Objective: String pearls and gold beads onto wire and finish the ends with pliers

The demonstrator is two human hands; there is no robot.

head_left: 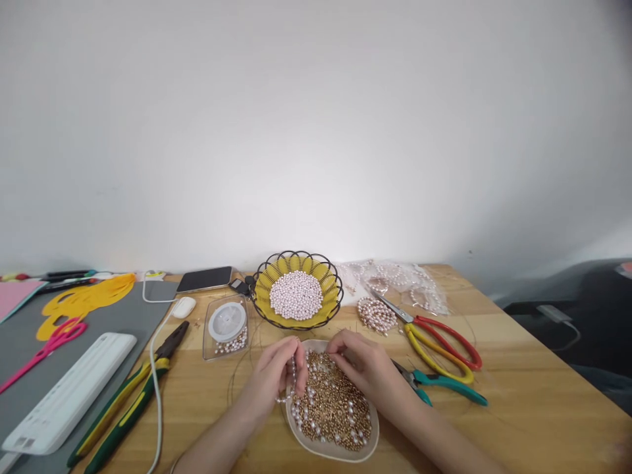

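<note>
My left hand (pixel 271 372) is closed on a strand of small pale beads (pixel 294 376), which hangs down past the fingers at the left rim of a white dish (pixel 330 454). Loose gold beads (pixel 330 408) mixed with larger pearly ones fill this dish. Over the dish's far right edge, my right hand (pixel 363 362) has thumb and fingertips pinched together, just above the beads. Whatever lies between those fingertips is too small to make out. Directly behind both hands stands a yellow basket with a black looped rim (pixel 330 309), holding pale pink beads (pixel 296 295).
At right lie scissors with red and yellow handles (pixel 444 342), teal pliers (pixel 447 383), a beaded coil (pixel 376 315) and bagged beads (pixel 427 289). Left are a spool (pixel 228 322) in a clear box, green-yellow pliers (pixel 131 395), a phone (pixel 205 279), a white cable (pixel 157 388) and a power strip (pixel 69 395).
</note>
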